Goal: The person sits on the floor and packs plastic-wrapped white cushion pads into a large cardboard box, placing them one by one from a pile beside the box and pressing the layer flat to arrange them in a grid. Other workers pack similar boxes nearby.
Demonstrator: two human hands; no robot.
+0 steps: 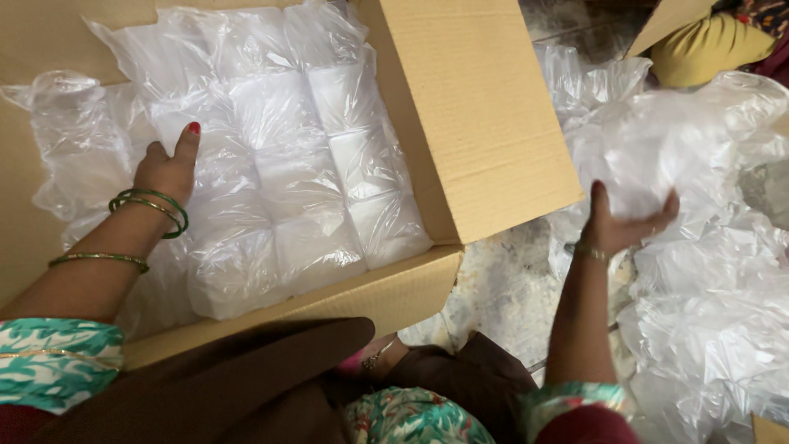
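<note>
A large cardboard box (485, 140) lies open at the left, packed with several white blocks wrapped in clear plastic (304, 181). My left hand (168, 168) rests flat on the plastic packs at the box's left side, fingers apart, green bangles on the wrist. My right hand (625, 222) reaches to the right of the box and grips a white plastic-wrapped pack (649, 164) from a heap of them.
A heap of plastic-wrapped packs and loose bags (707, 312) covers the floor at the right. The box's open flap juts out between my hands. A yellow-green cloth (707, 49) and another cardboard piece (670, 20) lie at the top right. My knees are below.
</note>
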